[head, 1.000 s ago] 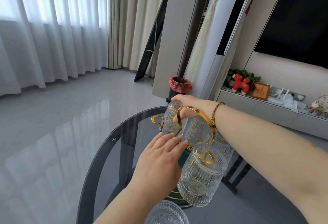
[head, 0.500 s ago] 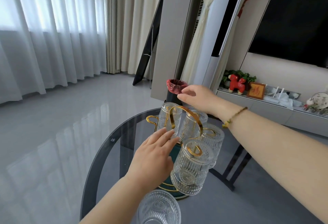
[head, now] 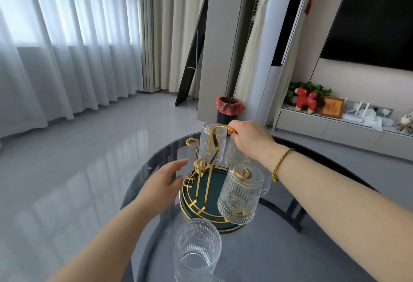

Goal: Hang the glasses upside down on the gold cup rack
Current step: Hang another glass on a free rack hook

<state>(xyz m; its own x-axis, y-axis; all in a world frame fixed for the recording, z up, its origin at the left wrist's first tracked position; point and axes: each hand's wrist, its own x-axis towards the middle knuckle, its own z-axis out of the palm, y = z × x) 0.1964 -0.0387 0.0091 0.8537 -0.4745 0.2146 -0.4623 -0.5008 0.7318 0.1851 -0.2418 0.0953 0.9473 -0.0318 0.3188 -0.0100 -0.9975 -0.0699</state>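
Observation:
The gold cup rack point(head: 206, 175) stands on a round dark green tray point(head: 212, 194) on the glass table point(head: 279, 248). Several ribbed clear glasses hang upside down on it: one at the front point(head: 240, 196), one at the back point(head: 211, 142), others behind my right wrist. Another glass point(head: 197, 250) stands upright on the table in front of the rack. My right hand point(head: 250, 138) pinches the top loop of the rack's gold handle. My left hand point(head: 165, 181) is open with fingers spread, beside the rack's left side, at the tray's rim.
The round glass table has a dark rim and the grey floor shows through it. A black bin with a red bag point(head: 229, 108) stands on the floor beyond the table. A low white shelf point(head: 335, 125) with ornaments runs along the right wall.
My right hand has left the back glass and taken the handle's top. My left hand has slid left, off the glasses. The view pulled back, and the rack looks turned.

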